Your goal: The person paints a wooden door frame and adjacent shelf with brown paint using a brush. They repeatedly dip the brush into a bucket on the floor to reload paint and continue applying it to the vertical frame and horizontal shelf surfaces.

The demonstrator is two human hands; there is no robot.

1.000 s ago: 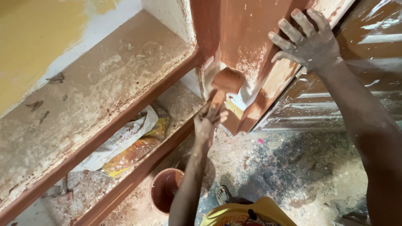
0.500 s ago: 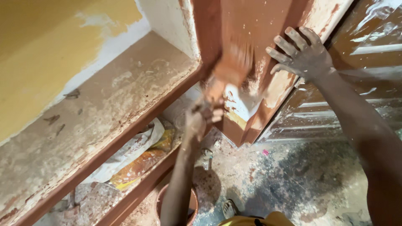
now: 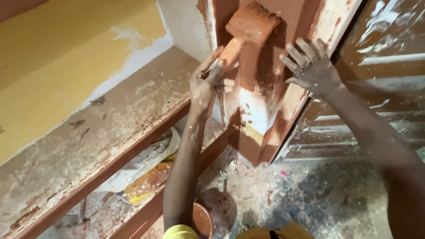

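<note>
Two hands were seen from the head camera. The left hand (image 3: 208, 82) was clamped on the handle of a paintbrush (image 3: 248, 28), whose bristles were pressed against the reddish-brown door frame (image 3: 265, 66), arm stretched upward. Painting seemed under way; bare patches lower down looked due next. The right hand (image 3: 312, 66), fingers spread, was braced flat on the frame.

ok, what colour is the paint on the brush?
Reddish-brown, coating the brush bristles and handle, held in the left hand; it matches the painted post. Head view shows it.
</note>
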